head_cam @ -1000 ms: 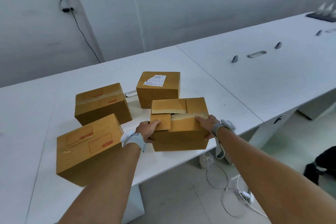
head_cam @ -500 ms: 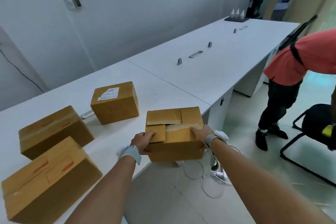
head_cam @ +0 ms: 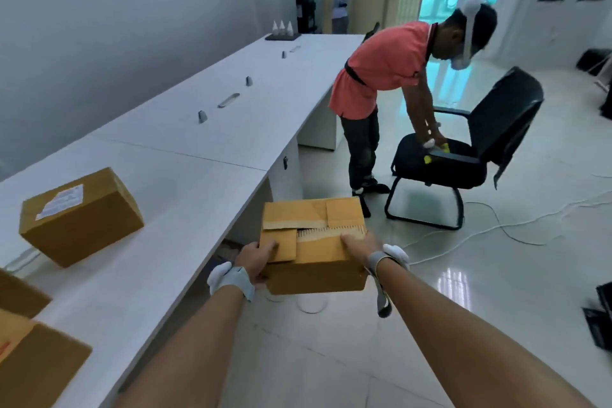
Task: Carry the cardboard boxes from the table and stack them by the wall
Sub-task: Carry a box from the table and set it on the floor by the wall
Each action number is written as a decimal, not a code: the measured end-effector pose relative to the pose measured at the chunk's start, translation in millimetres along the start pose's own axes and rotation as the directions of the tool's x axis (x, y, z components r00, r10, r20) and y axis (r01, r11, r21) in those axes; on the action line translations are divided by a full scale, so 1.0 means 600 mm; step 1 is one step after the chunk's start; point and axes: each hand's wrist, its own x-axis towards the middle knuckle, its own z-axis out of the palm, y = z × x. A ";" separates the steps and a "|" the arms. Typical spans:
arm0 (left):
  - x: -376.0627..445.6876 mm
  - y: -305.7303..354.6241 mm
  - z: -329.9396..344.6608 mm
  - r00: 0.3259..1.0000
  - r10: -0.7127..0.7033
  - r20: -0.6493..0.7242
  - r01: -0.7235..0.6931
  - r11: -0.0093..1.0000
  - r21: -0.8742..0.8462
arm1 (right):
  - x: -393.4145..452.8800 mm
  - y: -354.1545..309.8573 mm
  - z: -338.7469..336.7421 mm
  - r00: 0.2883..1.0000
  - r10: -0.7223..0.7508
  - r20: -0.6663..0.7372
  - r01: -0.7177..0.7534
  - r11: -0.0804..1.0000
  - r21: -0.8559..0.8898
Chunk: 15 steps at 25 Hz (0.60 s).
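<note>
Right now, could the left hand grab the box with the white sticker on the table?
Probably not yet. The left hand and right hand both hold the carried box off the table. The labelled box sits clear, nothing blocking it, but it looks beyond an easy stretch.

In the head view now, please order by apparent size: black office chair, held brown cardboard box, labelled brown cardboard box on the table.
1. Black office chair
2-3. Held box and labelled box: alike, unranked.
</note>
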 end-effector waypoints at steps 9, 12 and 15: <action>-0.102 -0.036 0.157 0.918 0.155 0.364 -0.259 0.931 0.256 | -0.198 0.211 -0.098 0.904 0.229 -0.362 -0.123 0.948 0.294; -0.164 -0.067 0.207 0.834 0.154 0.531 -0.361 0.879 0.312 | -0.307 0.295 -0.115 0.827 0.332 -0.454 -0.173 0.918 0.356; -0.248 -0.094 0.260 0.750 0.149 0.644 -0.438 0.842 0.315 | -0.414 0.370 -0.145 0.747 0.433 -0.505 -0.222 0.878 0.424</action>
